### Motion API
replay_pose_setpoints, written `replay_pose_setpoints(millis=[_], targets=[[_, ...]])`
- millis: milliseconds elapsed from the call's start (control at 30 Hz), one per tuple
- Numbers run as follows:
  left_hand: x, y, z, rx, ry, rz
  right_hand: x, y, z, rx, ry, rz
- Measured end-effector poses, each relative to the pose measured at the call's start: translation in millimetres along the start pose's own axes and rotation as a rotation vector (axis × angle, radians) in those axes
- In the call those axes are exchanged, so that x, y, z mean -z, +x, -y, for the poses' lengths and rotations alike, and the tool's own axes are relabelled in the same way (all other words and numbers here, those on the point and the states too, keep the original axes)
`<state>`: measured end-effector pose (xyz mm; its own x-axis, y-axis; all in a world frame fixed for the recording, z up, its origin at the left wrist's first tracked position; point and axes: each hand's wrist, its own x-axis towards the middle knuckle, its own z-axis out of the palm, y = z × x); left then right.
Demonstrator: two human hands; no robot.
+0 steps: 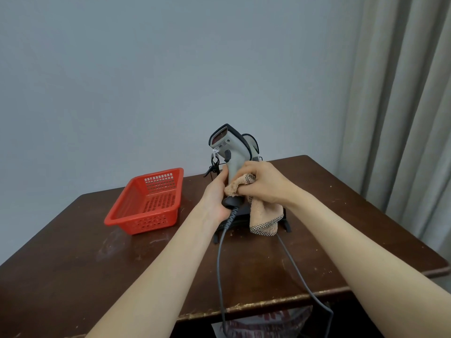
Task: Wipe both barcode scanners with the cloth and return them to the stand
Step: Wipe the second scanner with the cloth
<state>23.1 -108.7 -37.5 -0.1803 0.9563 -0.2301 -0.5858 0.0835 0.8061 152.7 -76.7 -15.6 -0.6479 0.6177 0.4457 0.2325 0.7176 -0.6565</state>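
A grey barcode scanner (225, 145) with a dark trim stands upright above the table, its window facing left. My left hand (216, 196) grips the bottom of its handle, where a grey cable (220, 264) leaves it. My right hand (262, 182) presses a beige cloth (264, 215) with a checked edge against the handle; the cloth hangs down to the table. Behind it a second scanner (252, 147) rests on the black wire stand (288, 224), mostly hidden.
A red perforated plastic basket (146, 203) sits on the left of the dark brown table (341, 215). A second cable (300, 274) runs over the table's front edge. A curtain (402, 106) hangs at the right, a plain wall behind.
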Motion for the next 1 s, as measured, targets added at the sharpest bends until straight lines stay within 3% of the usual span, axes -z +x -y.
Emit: replay_pose_setpoints(millis=[100, 300, 400, 500, 700, 867, 1000], targets=[[-3, -1, 5, -0.007, -0.03, 0.011, 1, 4, -2, -0.048, 0.025, -0.051], [-12, -11, 5, -0.02, -0.027, -0.002, 12, 28, -6, -0.109, -0.116, -0.439], [-19, -14, 2, -0.036, -0.02, -0.025, 11, 31, -6, -0.101, -0.094, -0.546], [-21, -13, -1, -0.062, -0.018, -0.058, 6, 27, -10, -0.089, -0.075, -0.469], [-15, -15, -3, -0.077, -0.046, -0.09, 15, 13, -8, -0.057, 0.151, -0.081], [-12, -17, -6, -0.062, -0.004, -0.107, 22, 7, -1, -0.132, 0.158, 0.181], [-12, -17, -4, -0.076, -0.019, -0.11, 14, 11, -3, -0.091, 0.157, 0.038]])
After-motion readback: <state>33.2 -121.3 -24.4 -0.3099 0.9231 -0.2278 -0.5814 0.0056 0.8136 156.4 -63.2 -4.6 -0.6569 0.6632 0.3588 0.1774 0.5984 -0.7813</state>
